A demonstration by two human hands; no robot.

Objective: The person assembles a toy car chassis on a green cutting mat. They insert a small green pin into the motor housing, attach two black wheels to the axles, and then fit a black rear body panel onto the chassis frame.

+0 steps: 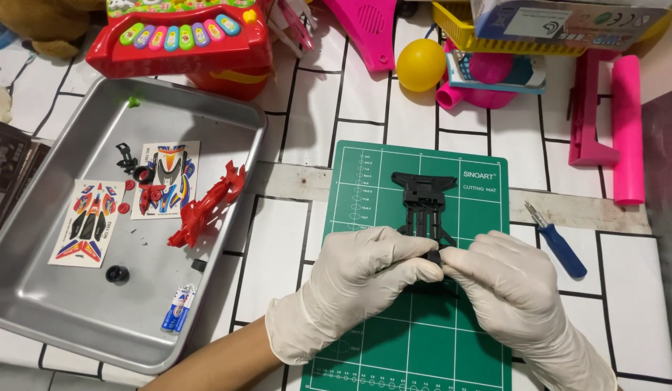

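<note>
While both gloved hands, left hand (358, 271) and right hand (504, 279), pinch the black frame (423, 206), small parts between their fingertips could slip or snap.

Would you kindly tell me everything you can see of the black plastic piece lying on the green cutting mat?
The black plastic piece looks like a toy car chassis: matt, moulded, with a wide crossbar at its far end and narrow ribs running lengthwise. It lies flat on the green cutting mat. Its near end is hidden under the gloved left hand and right hand, whose fingers pinch it.
</note>
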